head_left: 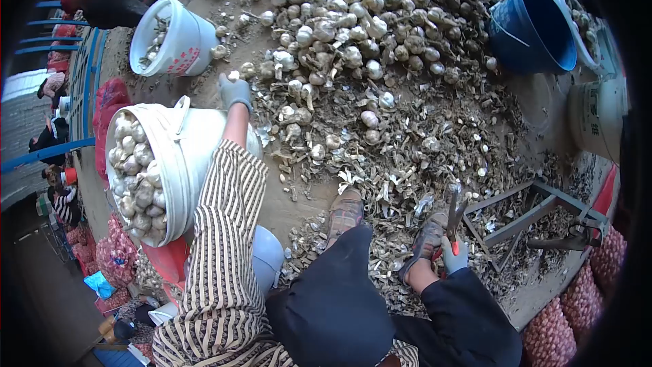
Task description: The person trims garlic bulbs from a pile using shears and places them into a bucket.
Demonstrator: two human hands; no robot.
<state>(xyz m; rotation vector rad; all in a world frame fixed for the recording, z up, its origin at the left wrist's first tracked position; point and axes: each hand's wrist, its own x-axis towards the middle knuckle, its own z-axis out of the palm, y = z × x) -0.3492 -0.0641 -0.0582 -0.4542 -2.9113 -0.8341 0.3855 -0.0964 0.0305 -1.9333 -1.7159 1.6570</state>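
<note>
My left hand [236,93], in a grey glove, reaches out beyond the large white bucket [197,137]. Its fingers are closed round a pale garlic bulb [233,76]. Trimmed garlic bulbs [139,183] fill this tilted bucket, which stands beside my striped left sleeve. Low on the right, by my shoe, my gloved right hand [456,256] grips red-handled shears [454,221], their blades pointing up. Part of that hand is hidden behind my dark-clothed knee. Ahead lies a big heap of garlic with stems [353,34].
A white bucket [197,41] stands ahead on the left, a blue bucket [519,34] at the far right. A metal frame [526,214] lies right of my feet among stem scraps [407,170]. Net sacks [550,336] line the edge; other people [64,204] are at far left.
</note>
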